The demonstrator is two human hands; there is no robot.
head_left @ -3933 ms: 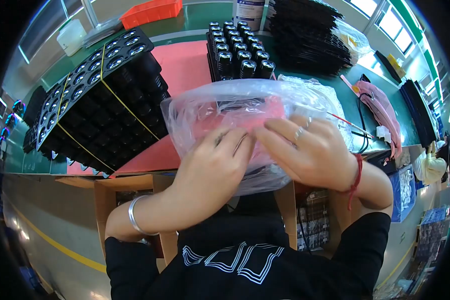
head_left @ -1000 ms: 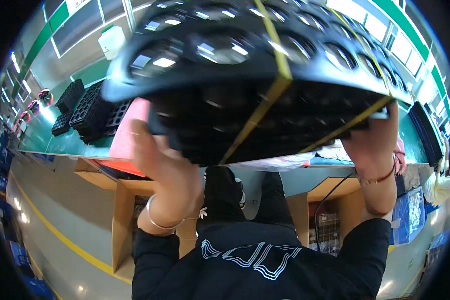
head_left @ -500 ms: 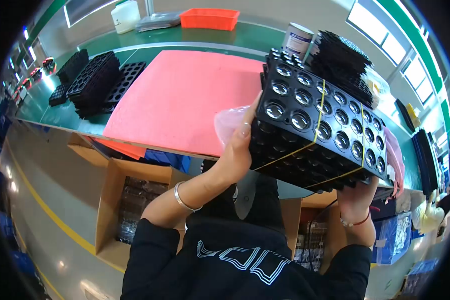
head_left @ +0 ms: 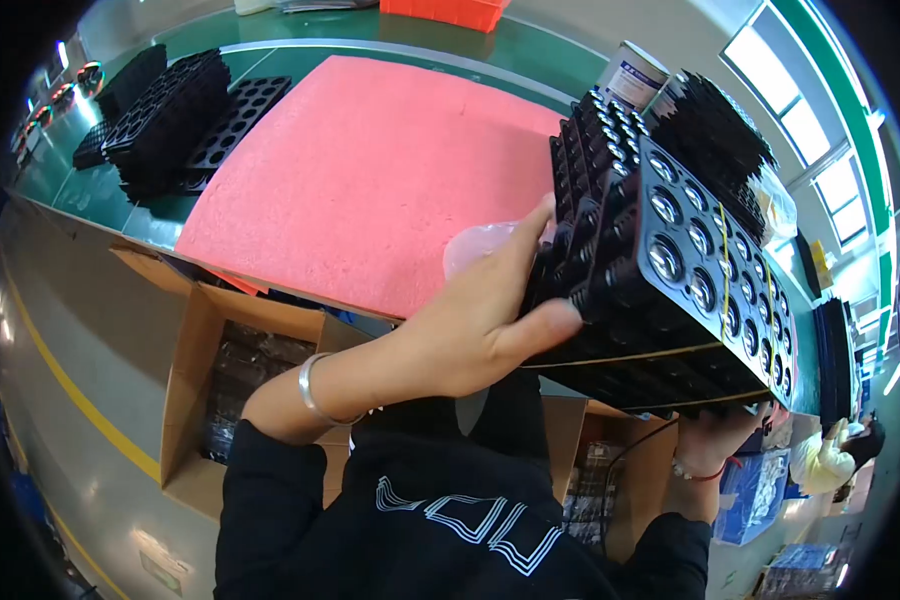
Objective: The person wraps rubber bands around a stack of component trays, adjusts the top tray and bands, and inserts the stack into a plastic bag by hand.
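Holding tray stack [head_left: 712, 262] b/w both hands, tilted, top face turned twd R, at R part of worktop [head_left: 80, 190], by near edge. Blk moulded plastic, glossy; rows of round cups w/ shiny, glassy-looking domes. Narrow yellow straps [head_left: 630, 357] across top & down near side, drawn tight.

L hand [head_left: 485, 325]: against L end of stack, palm side in, thumb stretched wide away from fingers; fingers pointing up & fwd, tips close to stack's far L side. Forearm slanting up twd R, silver bangle [head_left: 315, 390] near wrist. R hand [head_left: 710, 440]: below lower R edge, supporting from underneath; fingers mostly hidden, can't tell their spread. Red cord [head_left: 734, 465] at R wrist, both elbows bent.

Just L of stack: thin translucent plastic film [head_left: 470, 245], crumpled, partly behind L hand, on pink foam sheet [head_left: 360, 190], flat, matte, faintly pitted. Beyond stack: shiny-topped cylinders [head_left: 615, 130] in rows, ragged-edged pile of blk trays [head_left: 710, 130], round white tub [head_left: 633, 78] w/ printed label. Far L: nested blk trays [head_left: 165, 110], flat tray [head_left: 240, 122] w/ round holes. Below worktop: open cardboard box [head_left: 185, 390], stiff brown walls.
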